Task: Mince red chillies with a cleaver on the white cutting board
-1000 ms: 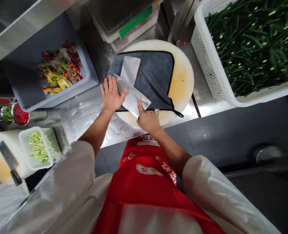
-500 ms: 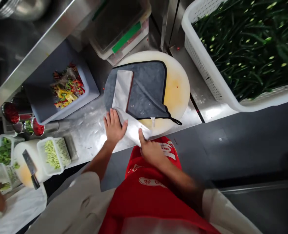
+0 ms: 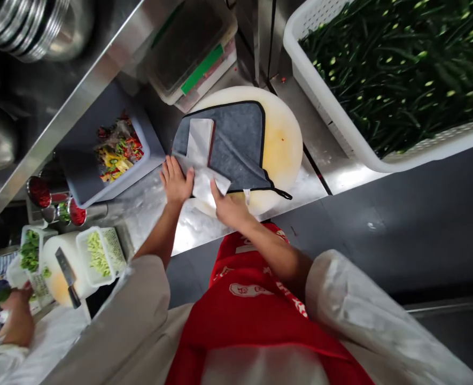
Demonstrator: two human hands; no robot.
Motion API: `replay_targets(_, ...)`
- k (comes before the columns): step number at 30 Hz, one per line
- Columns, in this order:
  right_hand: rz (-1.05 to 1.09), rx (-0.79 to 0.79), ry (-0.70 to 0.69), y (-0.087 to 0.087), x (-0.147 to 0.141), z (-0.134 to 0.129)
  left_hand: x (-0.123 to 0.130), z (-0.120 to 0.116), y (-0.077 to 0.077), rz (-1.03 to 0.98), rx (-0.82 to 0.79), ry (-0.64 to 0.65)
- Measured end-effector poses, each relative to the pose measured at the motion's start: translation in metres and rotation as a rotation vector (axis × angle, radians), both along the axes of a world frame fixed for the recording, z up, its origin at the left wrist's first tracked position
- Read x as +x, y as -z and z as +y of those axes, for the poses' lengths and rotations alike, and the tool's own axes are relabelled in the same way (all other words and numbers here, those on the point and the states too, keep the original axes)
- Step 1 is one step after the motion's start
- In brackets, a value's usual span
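Note:
A light grey whetstone (image 3: 199, 140) with a reddish-brown lower layer lies on a folded grey cloth (image 3: 240, 139) with black edging. Under the cloth is a round white cutting board (image 3: 287, 133) with yellowish stains. Across the near part of the stone lies the broad blade of a cleaver (image 3: 203, 181). My left hand (image 3: 176, 183) rests its outstretched fingers flat on the blade's left end, thumb apart. My right hand (image 3: 232, 212) is closed at the cleaver's right end, index finger stretched along the blade; the handle is hidden in it.
A white basket (image 3: 336, 125) of long green vegetables stands right. Beyond the board is a lidded container (image 3: 204, 75); left is a grey bin (image 3: 150, 160) of pepper scraps. A metal shelf (image 3: 87, 85) overhangs the left. A co-worker's hand (image 3: 17, 299) is near another knife (image 3: 66, 267).
Both hands and the cleaver have moved forward, away from my body, so the blade covers more of the whetstone. The camera view has shifted slightly. The co-worker's hand has come further into view.

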State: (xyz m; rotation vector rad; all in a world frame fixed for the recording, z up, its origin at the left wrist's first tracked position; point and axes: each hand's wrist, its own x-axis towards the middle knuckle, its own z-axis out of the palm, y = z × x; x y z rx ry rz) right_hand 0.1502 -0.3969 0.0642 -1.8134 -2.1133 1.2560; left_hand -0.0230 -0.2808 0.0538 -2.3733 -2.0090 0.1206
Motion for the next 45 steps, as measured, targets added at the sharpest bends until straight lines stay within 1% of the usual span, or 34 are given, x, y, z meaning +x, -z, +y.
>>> replay_targets(2, 0.001, -0.065, -0.038, 0.000, 0.002, -0.007, 0.000, -0.009, 0.000, 0.027, 0.001, 0.017)
replay_targets(4, 0.001, -0.099, -0.052, 0.000, 0.004, -0.008, 0.000, -0.011, 0.000, 0.046, -0.038, 0.029)
replay_targets(7, -0.002, 0.009, -0.003, 0.002, 0.001, 0.001, 0.001, 0.002, 0.000, 0.012, -0.036, -0.016)
replay_targets(9, -0.007, 0.061, 0.011, 0.003, -0.001, 0.000, 0.001, 0.003, 0.000, -0.012, -0.004, -0.035)
replay_targets(12, -0.013, 0.010, -0.033, 0.004, -0.002, -0.010, 0.000, -0.007, 0.001, -0.003, 0.006, 0.005)
replay_targets(13, -0.009, -0.003, -0.041, 0.005, -0.001, -0.011, 0.001, -0.007, 0.001, 0.003, -0.001, 0.013)
replay_targets(15, -0.005, 0.014, -0.027, 0.006, -0.001, -0.002, 0.003, 0.002, 0.000, 0.001, -0.024, -0.003)
replay_targets(17, -0.006, 0.065, 0.015, 0.005, -0.002, 0.007, 0.005, 0.014, -0.001, -0.024, -0.033, -0.034)
replay_targets(18, -0.013, 0.076, 0.027, 0.005, -0.002, 0.007, 0.005, 0.016, -0.001, -0.035, -0.026, -0.035)
replay_targets(20, -0.023, 0.059, 0.019, 0.003, -0.004, -0.002, 0.003, 0.007, 0.000, -0.036, -0.006, -0.011)
replay_targets(22, -0.032, 0.003, -0.013, 0.003, -0.004, -0.014, 0.002, -0.007, 0.002, -0.015, -0.006, 0.018)
replay_targets(23, -0.036, -0.016, -0.024, 0.003, -0.004, -0.017, 0.002, -0.010, 0.003, -0.008, -0.017, 0.022)
replay_targets(24, -0.041, -0.019, -0.025, 0.003, -0.004, -0.015, 0.002, -0.008, 0.003, -0.009, -0.027, 0.019)
replay_targets(27, -0.059, 0.025, 0.021, 0.003, -0.005, 0.000, 0.005, 0.010, 0.002, -0.053, -0.037, -0.020)
replay_targets(28, -0.066, 0.031, 0.034, 0.001, -0.006, 0.002, 0.006, 0.013, 0.002, -0.067, -0.027, -0.019)
replay_targets(29, -0.072, 0.027, 0.038, 0.000, -0.006, -0.001, 0.007, 0.011, 0.003, -0.075, -0.014, -0.005)
replay_targets(31, -0.082, -0.021, 0.017, -0.001, -0.006, -0.014, 0.009, -0.001, 0.005, -0.066, 0.010, 0.054)
replay_targets(33, -0.101, -0.067, 0.005, -0.001, -0.004, -0.024, 0.013, -0.011, 0.006, -0.053, -0.005, 0.079)
replay_targets(34, -0.125, -0.067, 0.015, 0.001, -0.004, -0.024, 0.016, -0.010, 0.007, -0.053, -0.025, 0.079)
replay_targets(36, -0.175, -0.034, 0.058, 0.004, -0.004, -0.016, 0.020, -0.001, 0.006, -0.070, -0.053, 0.054)
replay_targets(38, -0.201, -0.009, 0.095, 0.006, -0.009, -0.012, 0.020, 0.007, 0.006, -0.089, -0.057, 0.056)
replay_targets(39, -0.202, -0.025, 0.103, 0.007, -0.012, -0.014, 0.019, 0.006, 0.006, -0.092, -0.052, 0.077)
replay_targets(42, -0.194, -0.185, 0.068, 0.006, -0.020, -0.033, 0.015, -0.010, 0.008, -0.092, -0.054, 0.160)
replay_targets(43, -0.202, -0.216, 0.060, 0.006, -0.021, -0.036, 0.015, -0.011, 0.009, -0.094, -0.069, 0.176)
replay_targets(44, -0.217, -0.202, 0.069, 0.006, -0.023, -0.037, 0.016, -0.010, 0.009, -0.099, -0.084, 0.188)
replay_targets(45, -0.240, -0.154, 0.093, 0.006, -0.024, -0.034, 0.017, -0.005, 0.009, -0.107, -0.093, 0.192)
